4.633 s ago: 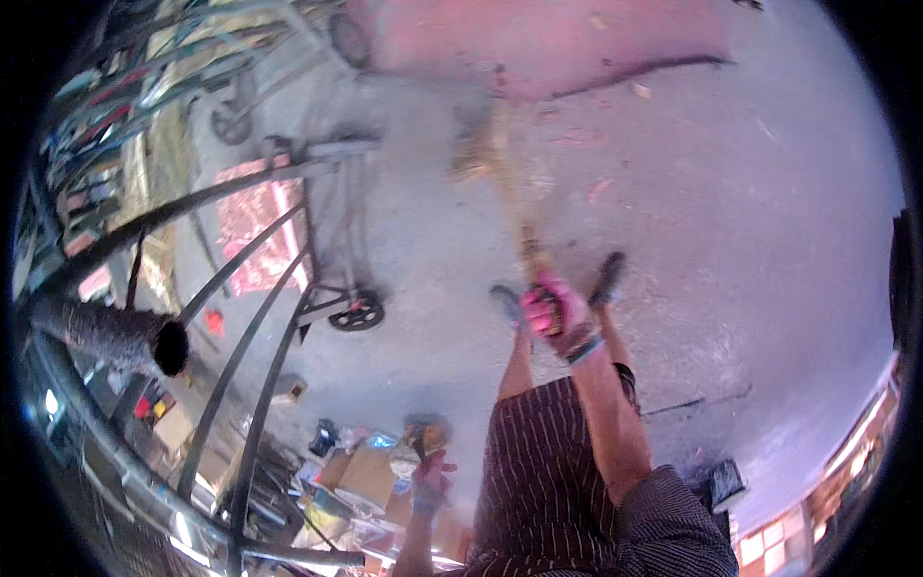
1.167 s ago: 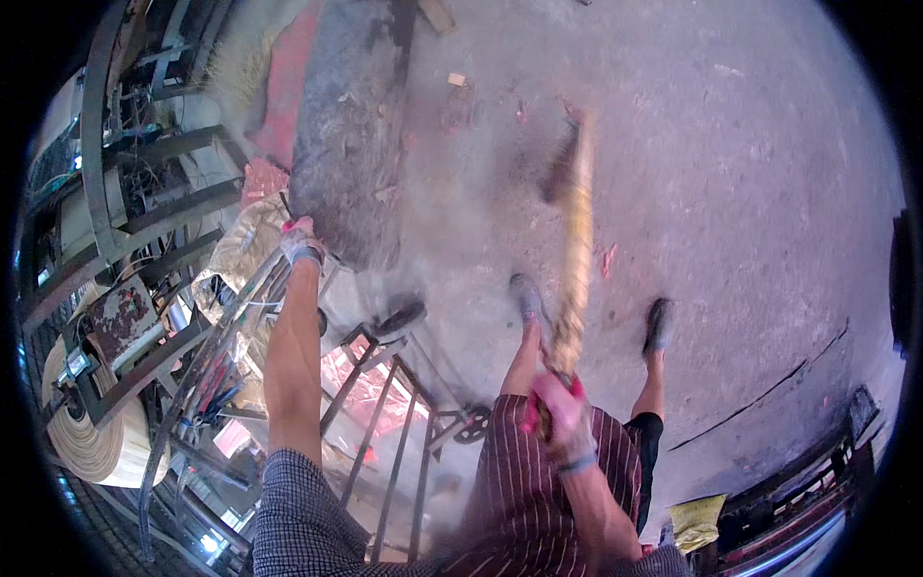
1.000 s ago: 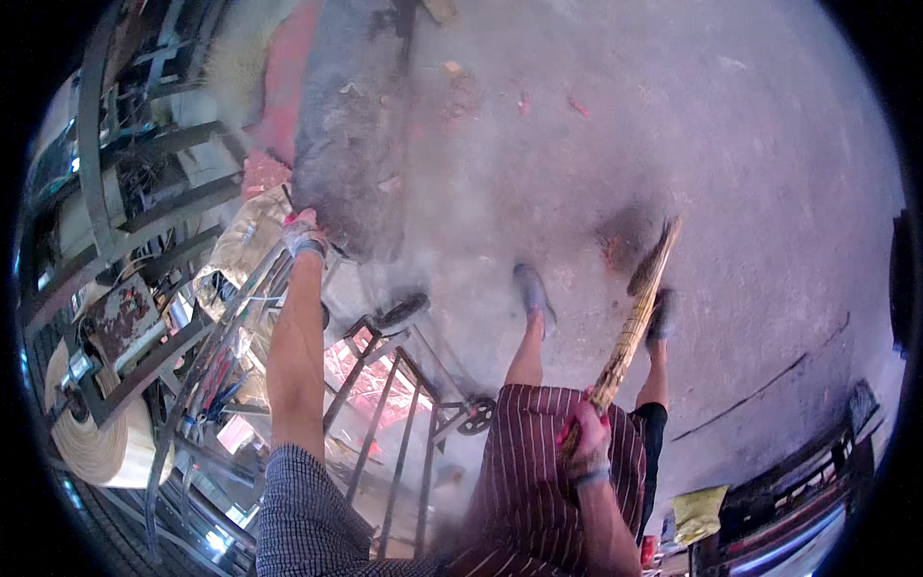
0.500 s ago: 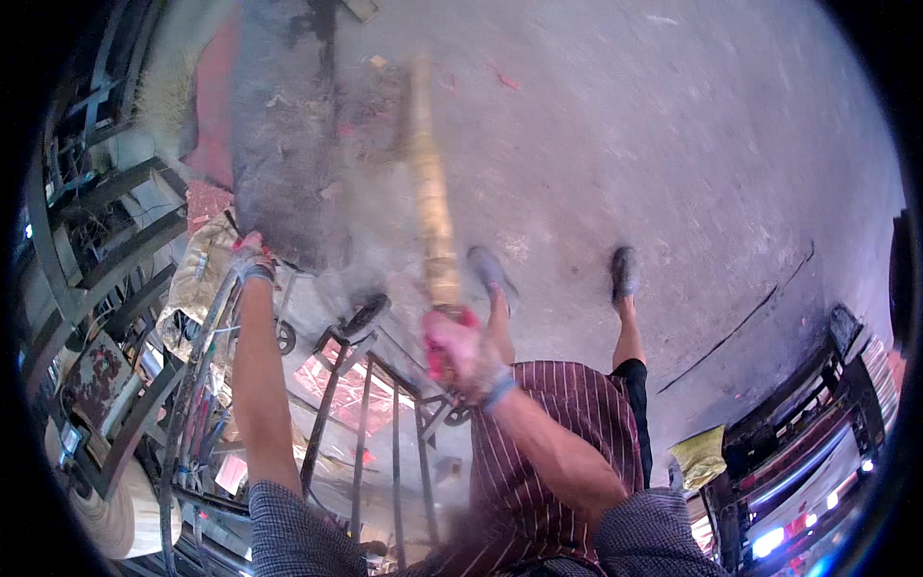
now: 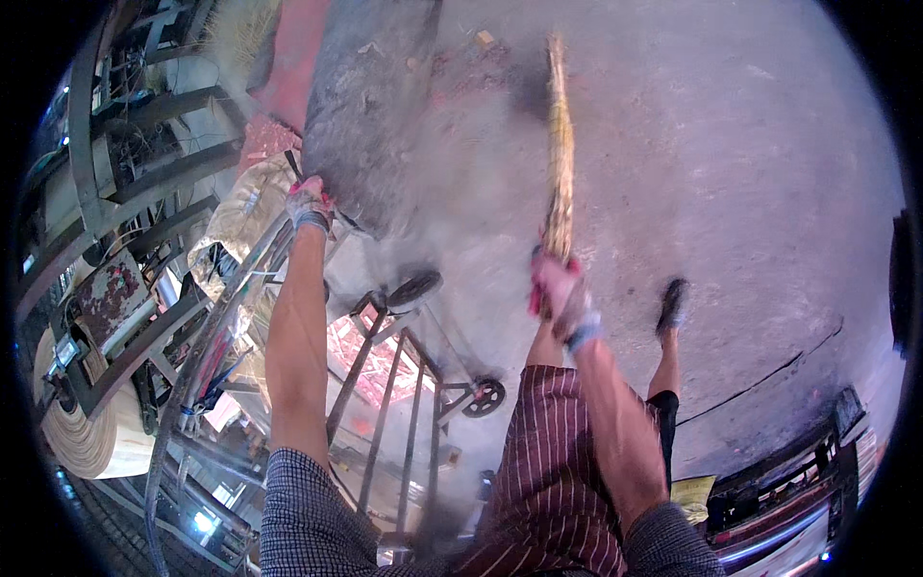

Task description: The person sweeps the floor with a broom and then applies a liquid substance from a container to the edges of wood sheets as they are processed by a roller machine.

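My right hand (image 5: 561,286), in a pink-and-grey glove, is closed round the near end of a long straw-coloured bundle (image 5: 560,154). The bundle points away over the grey floor, narrowing at its far end; it may be a broom, but its kind is unclear. Out to the left, my gloved left hand (image 5: 310,202) has its fingers wrapped round a thin dark rod (image 5: 293,163) that sticks out at both sides of the fist. Close by that hand are a pale canvas sack (image 5: 252,207) and the top of a metal-barred wheeled frame (image 5: 356,375).
Black wheels (image 5: 415,288) of the frame stand between my arms. Along the left are dark metal racks (image 5: 159,197) and a large pale roll (image 5: 101,428). A low dark rack (image 5: 784,495) stands at the lower right, beside a yellow sack (image 5: 692,495). Concrete floor (image 5: 692,163) stretches ahead.
My right hand and the bundle have moved right and farther away in the picture. My left hand, still gripping, the frame and the racks also appear shifted rightward and up as the view turned.
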Tool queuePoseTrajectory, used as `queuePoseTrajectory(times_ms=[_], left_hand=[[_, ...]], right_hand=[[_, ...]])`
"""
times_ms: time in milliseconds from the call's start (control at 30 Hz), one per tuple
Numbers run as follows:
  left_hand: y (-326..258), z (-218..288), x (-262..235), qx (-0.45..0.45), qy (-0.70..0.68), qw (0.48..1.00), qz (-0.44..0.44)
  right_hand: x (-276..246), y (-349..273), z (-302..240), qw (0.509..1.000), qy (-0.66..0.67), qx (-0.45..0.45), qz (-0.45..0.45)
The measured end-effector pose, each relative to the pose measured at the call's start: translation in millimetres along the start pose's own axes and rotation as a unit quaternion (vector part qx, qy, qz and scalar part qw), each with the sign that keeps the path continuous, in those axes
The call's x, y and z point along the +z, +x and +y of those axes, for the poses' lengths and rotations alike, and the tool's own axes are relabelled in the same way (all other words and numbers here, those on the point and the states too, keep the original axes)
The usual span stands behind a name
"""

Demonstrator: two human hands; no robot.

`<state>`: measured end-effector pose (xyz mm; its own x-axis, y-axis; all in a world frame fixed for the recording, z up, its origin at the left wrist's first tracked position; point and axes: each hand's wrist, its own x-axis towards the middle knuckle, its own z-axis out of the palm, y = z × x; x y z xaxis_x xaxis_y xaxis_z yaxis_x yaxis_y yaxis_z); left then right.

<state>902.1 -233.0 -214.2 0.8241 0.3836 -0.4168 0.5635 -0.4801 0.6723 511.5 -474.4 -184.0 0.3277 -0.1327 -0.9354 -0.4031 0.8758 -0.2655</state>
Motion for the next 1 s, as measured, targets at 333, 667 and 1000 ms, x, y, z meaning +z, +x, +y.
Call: queuePoseTrajectory(times_ms=[333,667,1000], left_hand=[[17,-7,-21,0.002,0.044,0.997,-0.062],[13,12,-20,-0.045,0.01,0.999,0.002],[3,16,-7,-0.036,0.033,0.999,-0.022]], right_hand=[[95,-111,130,0.957,0.112,0.133,-0.232],[52,-40,65,0.973,0.132,0.062,-0.178],[120,11,16,0.98,0.015,0.018,-0.196]])
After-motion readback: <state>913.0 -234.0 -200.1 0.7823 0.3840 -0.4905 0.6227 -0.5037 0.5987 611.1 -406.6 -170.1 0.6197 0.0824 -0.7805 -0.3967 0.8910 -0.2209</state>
